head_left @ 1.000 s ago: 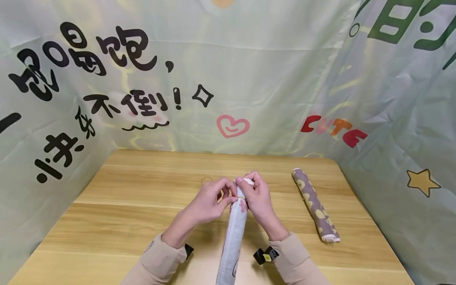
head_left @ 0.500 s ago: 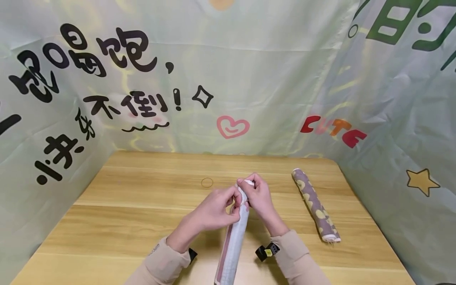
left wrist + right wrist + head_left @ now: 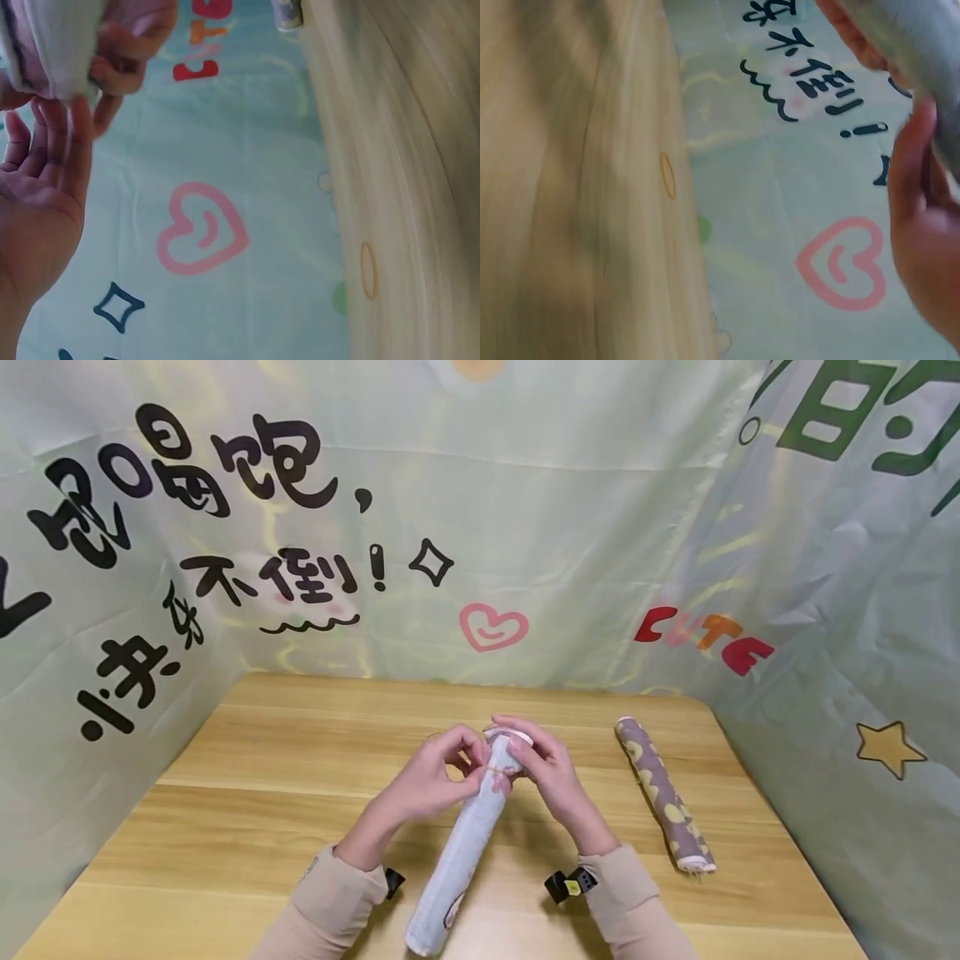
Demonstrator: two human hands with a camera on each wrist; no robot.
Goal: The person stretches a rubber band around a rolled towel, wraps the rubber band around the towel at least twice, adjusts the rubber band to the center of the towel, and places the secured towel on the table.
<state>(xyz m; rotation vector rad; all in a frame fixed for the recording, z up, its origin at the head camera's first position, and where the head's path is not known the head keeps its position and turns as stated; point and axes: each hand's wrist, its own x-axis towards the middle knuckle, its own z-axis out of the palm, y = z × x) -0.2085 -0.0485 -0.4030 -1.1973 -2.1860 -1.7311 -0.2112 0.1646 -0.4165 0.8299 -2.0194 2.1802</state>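
Note:
A light blue-grey rolled towel (image 3: 461, 852) with a pink flower print slants up from the front of the table, its far end between both hands. Around it near that far end runs a thin rubber band (image 3: 501, 770). With thumb and fingertips, my left hand (image 3: 431, 777) pinches the band at the roll's left edge. My right hand (image 3: 551, 772) curls round the far end, thumb on the near side and fingers over the top. In the left wrist view the towel (image 3: 64, 45) appears at the top left corner; the right wrist view shows it (image 3: 922, 52) at the top right.
A second rolled towel (image 3: 663, 793), purple with yellow patches, lies at the right of the wooden table (image 3: 262, 827). Another rubber band (image 3: 368, 271) lies towards the table's back edge. Printed fabric (image 3: 570, 543) hangs behind and along both sides.
The towel has turned and its near end has swung left, coming fully into view. My right hand has shifted its hold, with fingers now spread over the far end. My left hand has moved slightly up and left.

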